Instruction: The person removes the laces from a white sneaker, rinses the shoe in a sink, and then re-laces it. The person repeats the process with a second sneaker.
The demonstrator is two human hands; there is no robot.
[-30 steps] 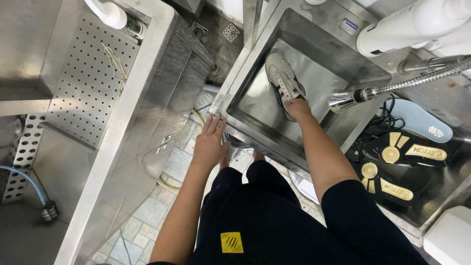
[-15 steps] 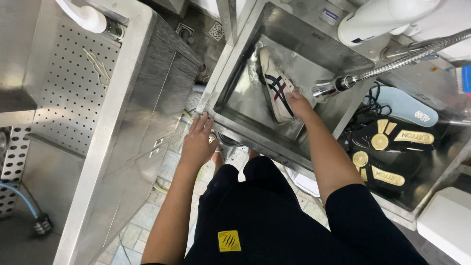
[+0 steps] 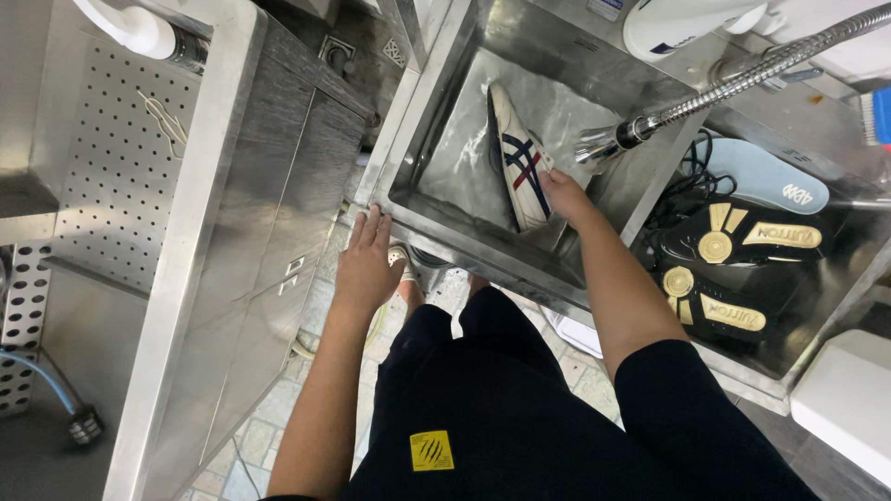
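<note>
A steel sink [image 3: 436, 121] fills the far middle of the view, with a perforated steel counter [image 3: 111, 167] to its left and a second basin [image 3: 835, 278] to its right holding a pair of black soles with gold marks [image 3: 719, 278] and a pale blue insole [image 3: 761, 176]; a flexible sprayer hose [image 3: 742, 83] reaches in from the far right, its nozzle just above the sink; a white shoe [image 3: 518, 162] with dark and red stripes lies on its side in the sink, toe toward the far end, and looks wet, so by my judgement the rinsing is under way rather than finished, while the soles and insole beside it sit apart, untouched; the right hand [image 3: 561, 195] reaches into the sink, fingers closed around the shoe's heel end; the left hand [image 3: 367, 260] rests flat and open on the sink's near-left rim, holding nothing, arm straight as if bracing.
</note>
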